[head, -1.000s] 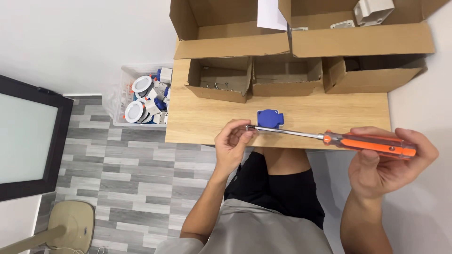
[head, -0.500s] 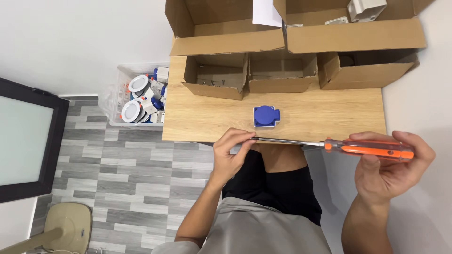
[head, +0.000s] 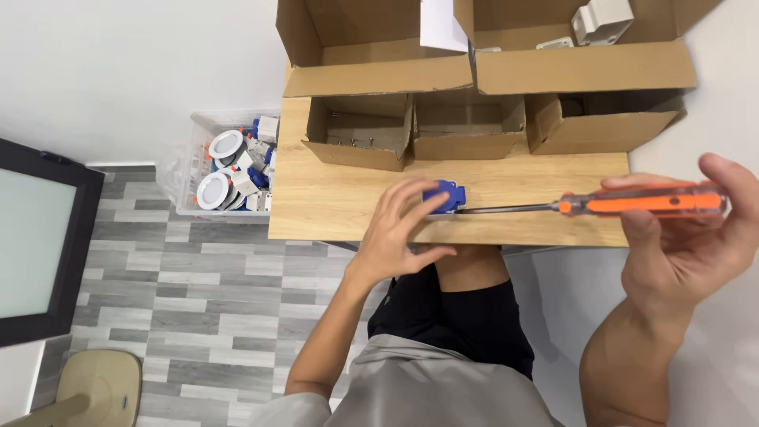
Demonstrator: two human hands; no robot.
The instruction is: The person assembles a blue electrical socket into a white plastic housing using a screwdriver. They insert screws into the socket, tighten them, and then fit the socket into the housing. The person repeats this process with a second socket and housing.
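A table [head: 332,205] stands against the wall, with the person seated at its near edge. Along the table's far side three small open boxes sit in a row: the left box [head: 357,134], the middle box [head: 466,130] touching it, and the right box [head: 601,126] just beside that. Behind them two larger boxes [head: 379,75] stand side by side. Near the table's front edge lies a socket part [head: 444,196], in front of the gap between the left and middle boxes. The left hand [head: 395,237] rests on it from the near left; the screwdriver [head: 624,202], held in the right hand [head: 688,245], reaches it from the right. On the floor left of the table stands a bin [head: 190,134] holding round fittings [head: 225,145].
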